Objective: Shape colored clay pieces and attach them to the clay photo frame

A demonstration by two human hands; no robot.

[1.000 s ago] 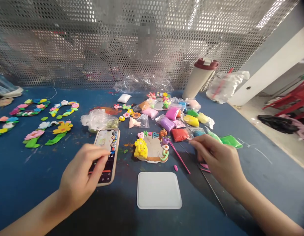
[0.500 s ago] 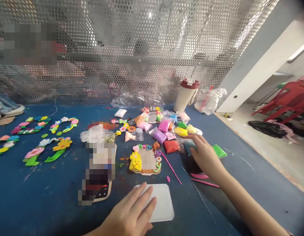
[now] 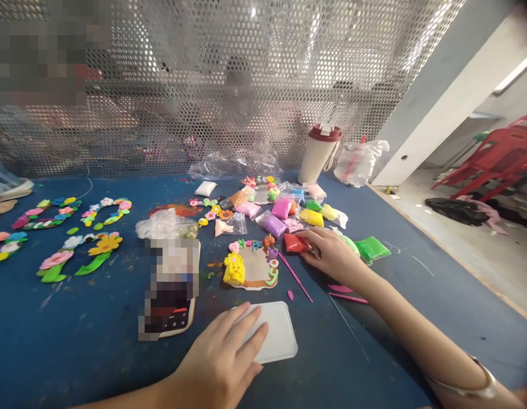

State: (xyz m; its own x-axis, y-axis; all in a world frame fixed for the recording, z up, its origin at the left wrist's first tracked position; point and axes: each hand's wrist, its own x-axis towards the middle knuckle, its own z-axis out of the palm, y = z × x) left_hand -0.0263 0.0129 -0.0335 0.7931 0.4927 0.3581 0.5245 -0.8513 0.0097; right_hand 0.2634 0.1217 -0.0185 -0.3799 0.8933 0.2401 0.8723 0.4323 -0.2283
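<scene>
My left hand (image 3: 231, 346) lies with fingers spread over the left part of a white plastic board (image 3: 281, 335). Further out, my right hand (image 3: 331, 253) has its thumb and fingers closed on the right end of a packet of red clay (image 3: 294, 243). To the left of that packet is a small decorated frame (image 3: 252, 268) with a yellow clay figure (image 3: 234, 269) and coloured clay letters. A thin pink modelling tool (image 3: 295, 276) lies between the frame and my right hand. Green clay packets (image 3: 372, 249) sit just right of that hand, partly behind it.
Several other clay packets (image 3: 272, 224) are heaped beyond the frame. A phone (image 3: 178, 307) and a crumpled clear bag (image 3: 167, 225) lie left. Clay-flower wreaths (image 3: 105, 244) are at far left. A lidded cup (image 3: 318, 153) stands near the perforated metal screen (image 3: 169, 136).
My right hand has moved left from the dark teal-looking packet to the red clay packet and closed on its end. My left hand stays on the board. The view has shifted slightly.
</scene>
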